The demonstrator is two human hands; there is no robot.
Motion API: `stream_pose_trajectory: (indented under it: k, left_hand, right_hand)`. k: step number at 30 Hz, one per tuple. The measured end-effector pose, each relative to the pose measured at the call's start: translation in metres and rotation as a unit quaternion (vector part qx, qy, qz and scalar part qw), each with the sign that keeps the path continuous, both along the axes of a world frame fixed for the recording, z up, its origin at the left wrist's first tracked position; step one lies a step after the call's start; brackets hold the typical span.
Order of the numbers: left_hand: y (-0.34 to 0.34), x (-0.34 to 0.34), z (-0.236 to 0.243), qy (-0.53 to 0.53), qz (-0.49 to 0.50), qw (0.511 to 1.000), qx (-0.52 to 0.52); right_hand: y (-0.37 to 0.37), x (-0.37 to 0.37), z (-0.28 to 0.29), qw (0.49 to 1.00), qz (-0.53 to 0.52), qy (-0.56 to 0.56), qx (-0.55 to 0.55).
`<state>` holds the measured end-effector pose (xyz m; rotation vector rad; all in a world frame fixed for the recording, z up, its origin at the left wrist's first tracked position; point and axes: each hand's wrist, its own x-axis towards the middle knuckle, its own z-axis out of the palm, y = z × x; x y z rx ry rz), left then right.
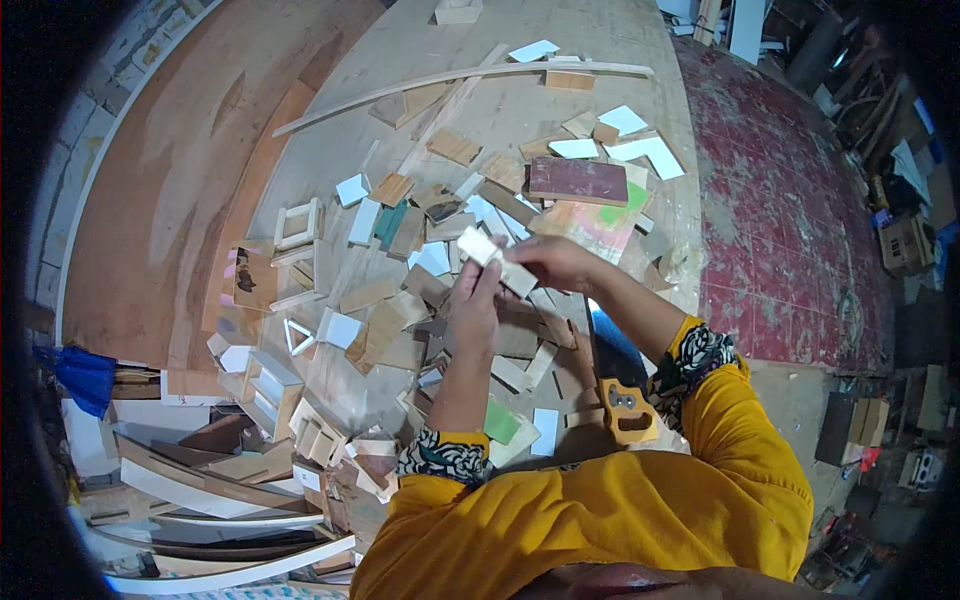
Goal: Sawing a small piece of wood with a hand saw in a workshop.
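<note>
Between both hands, above the cluttered workbench, a small pale rectangular wooden block (pixel 497 262) is being held. The left hand (pixel 474 305) is pinching its lower edge from beneath, while the right hand (pixel 556 262) is clamping its far end, the two hands close together. Beyond the fingers, a dark red rectangular board (pixel 578 181) is lying among scattered wood offcuts (pixel 400 300). Near the right elbow, a saw with an orange handle (pixel 628 412) is resting.
</note>
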<state>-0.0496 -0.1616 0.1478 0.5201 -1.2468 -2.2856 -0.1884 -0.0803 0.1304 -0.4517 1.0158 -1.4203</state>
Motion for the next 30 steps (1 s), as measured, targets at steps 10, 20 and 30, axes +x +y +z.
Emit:
stream_pose_trajectory:
  k: [10,20,30]
  left_hand:
    - [-0.010,0.075,-0.025,-0.038,0.065,0.989,0.125]
    - [-0.001,0.087,-0.038,-0.019,0.055,0.984,0.169]
    - [0.024,0.071,0.033,0.115,0.033,0.985,0.125]
  right_hand:
    - [-0.083,-0.101,-0.059,0.587,-0.190,0.768,0.173]
    - [-0.091,-0.110,-0.049,0.640,-0.277,0.696,0.174]
    - [0.031,0.038,0.073,0.966,-0.149,0.205,-0.047]
